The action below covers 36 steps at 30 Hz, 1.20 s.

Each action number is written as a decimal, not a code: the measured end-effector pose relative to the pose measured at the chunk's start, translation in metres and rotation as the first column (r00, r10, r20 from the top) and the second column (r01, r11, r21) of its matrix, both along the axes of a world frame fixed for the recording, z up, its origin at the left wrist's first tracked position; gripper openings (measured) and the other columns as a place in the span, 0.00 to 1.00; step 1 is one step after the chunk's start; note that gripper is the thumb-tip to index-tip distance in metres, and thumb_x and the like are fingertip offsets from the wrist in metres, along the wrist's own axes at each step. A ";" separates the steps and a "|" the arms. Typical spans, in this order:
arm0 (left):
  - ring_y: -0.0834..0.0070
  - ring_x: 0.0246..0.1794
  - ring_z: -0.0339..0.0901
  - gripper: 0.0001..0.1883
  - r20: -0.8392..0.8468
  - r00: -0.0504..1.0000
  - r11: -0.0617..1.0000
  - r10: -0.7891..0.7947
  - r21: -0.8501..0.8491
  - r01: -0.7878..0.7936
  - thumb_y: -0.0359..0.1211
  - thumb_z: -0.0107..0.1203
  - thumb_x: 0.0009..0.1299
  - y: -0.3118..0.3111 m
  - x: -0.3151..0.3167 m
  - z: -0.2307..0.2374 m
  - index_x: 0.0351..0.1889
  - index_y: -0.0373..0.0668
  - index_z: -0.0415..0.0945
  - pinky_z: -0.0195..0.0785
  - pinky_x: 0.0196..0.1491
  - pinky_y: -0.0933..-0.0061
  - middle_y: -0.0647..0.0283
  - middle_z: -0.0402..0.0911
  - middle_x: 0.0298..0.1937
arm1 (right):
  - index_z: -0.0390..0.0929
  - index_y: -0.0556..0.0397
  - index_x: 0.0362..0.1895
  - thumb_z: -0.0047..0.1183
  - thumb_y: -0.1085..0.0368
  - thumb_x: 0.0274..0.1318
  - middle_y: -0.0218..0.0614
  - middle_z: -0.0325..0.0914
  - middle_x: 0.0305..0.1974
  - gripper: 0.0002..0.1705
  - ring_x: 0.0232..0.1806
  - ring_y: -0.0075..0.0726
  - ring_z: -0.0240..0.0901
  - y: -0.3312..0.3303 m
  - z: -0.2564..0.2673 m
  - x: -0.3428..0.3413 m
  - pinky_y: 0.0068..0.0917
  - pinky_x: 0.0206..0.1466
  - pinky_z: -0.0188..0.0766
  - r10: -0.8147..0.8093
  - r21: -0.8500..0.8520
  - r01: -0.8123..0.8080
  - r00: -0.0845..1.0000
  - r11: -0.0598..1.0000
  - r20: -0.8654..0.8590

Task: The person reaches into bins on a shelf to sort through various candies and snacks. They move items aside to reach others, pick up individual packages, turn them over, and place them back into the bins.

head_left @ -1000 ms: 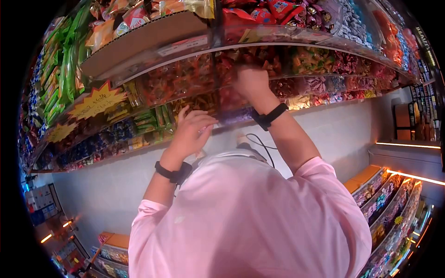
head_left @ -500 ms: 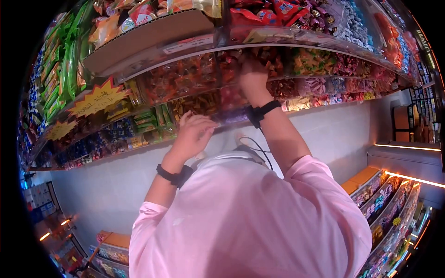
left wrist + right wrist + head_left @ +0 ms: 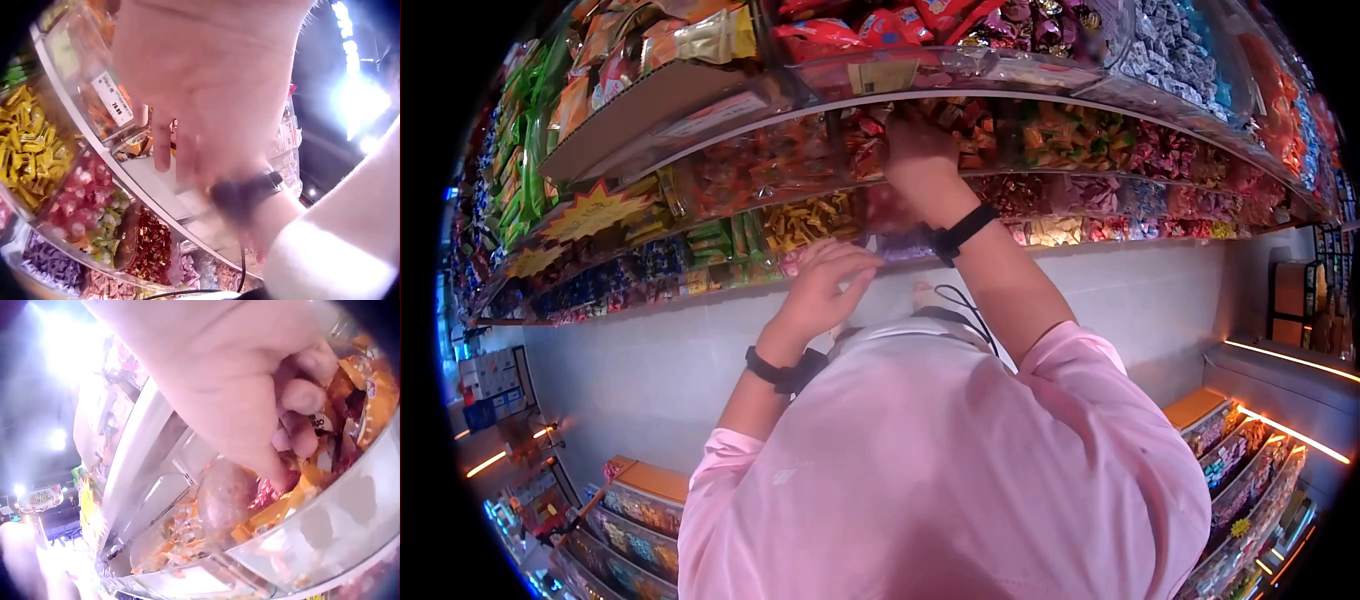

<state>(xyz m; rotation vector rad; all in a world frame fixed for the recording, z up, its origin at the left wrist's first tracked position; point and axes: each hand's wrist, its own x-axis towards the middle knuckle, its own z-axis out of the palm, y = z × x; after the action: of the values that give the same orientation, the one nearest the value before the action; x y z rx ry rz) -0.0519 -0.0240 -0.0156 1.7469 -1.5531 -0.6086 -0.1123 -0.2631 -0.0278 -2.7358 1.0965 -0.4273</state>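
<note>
My right hand (image 3: 920, 165) reaches into a clear bin below the upper shelf. In the right wrist view, its fingers (image 3: 303, 397) curl down among wrapped candies (image 3: 378, 403) in orange and red wrappers, and the thumb lies against a red wrapper (image 3: 267, 495). Part of the grip is hidden by the hand. My left hand (image 3: 815, 290) hangs in front of the lower bins with fingers loosely bent and holds nothing visible. From the left wrist, that hand (image 3: 200, 87) is seen near a price label (image 3: 112, 99) on a clear bin.
Overhanging the right hand is the upper shelf's edge (image 3: 1000, 95), with red packets (image 3: 830, 35) above. Yellow candies (image 3: 28, 147) fill a lower bin. A cardboard box (image 3: 670, 100) and a star-shaped sign (image 3: 600, 210) stand left. More candy racks (image 3: 1250, 450) are behind, right.
The shelves have shifted leftward in the head view. My right hand stays in the same bin, a little further left in the picture; my left hand has barely moved.
</note>
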 end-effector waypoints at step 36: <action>0.53 0.39 0.87 0.38 -0.011 0.980 0.978 0.197 0.066 -0.196 0.37 0.62 0.75 -0.083 0.005 -0.023 0.78 0.27 0.60 0.81 0.46 0.58 0.34 0.74 0.66 | 0.86 0.51 0.54 0.50 0.55 0.72 0.53 0.86 0.52 0.19 0.53 0.62 0.84 -0.045 -0.034 -0.003 0.55 0.59 0.79 0.229 0.114 -0.239 0.969 0.964 0.093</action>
<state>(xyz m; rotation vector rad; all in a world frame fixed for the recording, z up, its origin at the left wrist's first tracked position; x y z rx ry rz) -0.0471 -0.1067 -0.0386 1.9110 -1.3410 -0.5791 -0.1154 -0.3082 -0.0614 -2.6693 0.7420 -0.4131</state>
